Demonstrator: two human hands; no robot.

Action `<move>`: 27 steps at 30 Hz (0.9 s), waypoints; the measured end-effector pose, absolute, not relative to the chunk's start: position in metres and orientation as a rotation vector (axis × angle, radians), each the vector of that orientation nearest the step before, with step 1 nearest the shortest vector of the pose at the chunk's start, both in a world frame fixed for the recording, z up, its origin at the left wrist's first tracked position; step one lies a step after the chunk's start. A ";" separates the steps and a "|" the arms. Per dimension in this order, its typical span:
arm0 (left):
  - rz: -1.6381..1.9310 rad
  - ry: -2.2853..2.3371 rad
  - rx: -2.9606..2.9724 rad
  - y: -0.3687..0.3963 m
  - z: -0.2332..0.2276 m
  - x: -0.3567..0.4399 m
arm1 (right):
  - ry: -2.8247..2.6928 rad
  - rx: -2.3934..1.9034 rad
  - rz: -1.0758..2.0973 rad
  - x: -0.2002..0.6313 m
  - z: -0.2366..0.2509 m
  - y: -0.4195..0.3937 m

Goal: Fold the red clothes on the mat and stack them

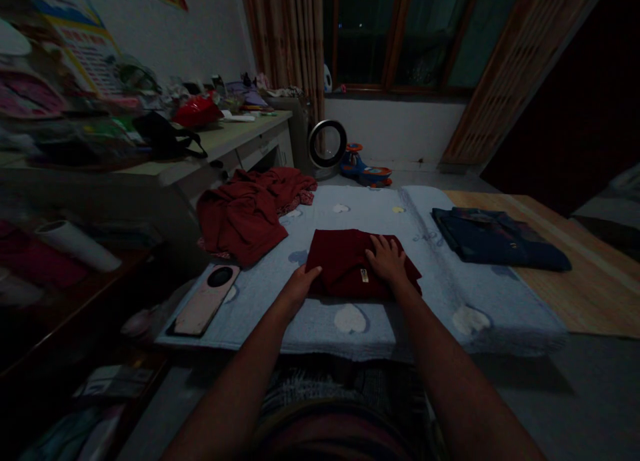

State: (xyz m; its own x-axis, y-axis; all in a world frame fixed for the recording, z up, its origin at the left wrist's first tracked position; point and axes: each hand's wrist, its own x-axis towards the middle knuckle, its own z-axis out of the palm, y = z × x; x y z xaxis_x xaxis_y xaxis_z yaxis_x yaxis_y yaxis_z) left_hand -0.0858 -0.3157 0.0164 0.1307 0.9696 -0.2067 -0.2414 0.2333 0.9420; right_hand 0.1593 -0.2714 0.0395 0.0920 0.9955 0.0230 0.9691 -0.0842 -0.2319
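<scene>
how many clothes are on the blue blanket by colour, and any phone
dark red folded garment, under both hands: 1
red crumpled garment: 1
dark blue folded garment: 1
phone: 1
total: 4

Two bare forearms reaching forward from the bottom edge, left hand [299,287] low with palm down and fingers pointing forward, seemingly flat, right hand [387,261] slightly further ahead, palm down, fingers spread, both wrists straight, hands near each other
</scene>
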 end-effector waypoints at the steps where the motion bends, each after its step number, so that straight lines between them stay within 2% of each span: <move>1: 1.079 1.049 0.907 -0.316 0.017 -0.086 | -1.988 -2.175 0.205 0.159 0.039 -0.271; 27: 1.074 1.071 0.840 -0.322 0.028 -0.083 | -1.982 -2.187 0.261 0.159 0.043 -0.272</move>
State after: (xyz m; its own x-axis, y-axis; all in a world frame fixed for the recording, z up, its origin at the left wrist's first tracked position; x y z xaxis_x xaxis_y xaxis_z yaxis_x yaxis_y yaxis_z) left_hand -0.0830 -0.3224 0.0283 0.1105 0.9592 -0.2603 -0.2633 0.2808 0.9230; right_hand 0.1589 -0.2724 0.0429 0.0966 0.9953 -0.0098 0.9640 -0.0960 -0.2481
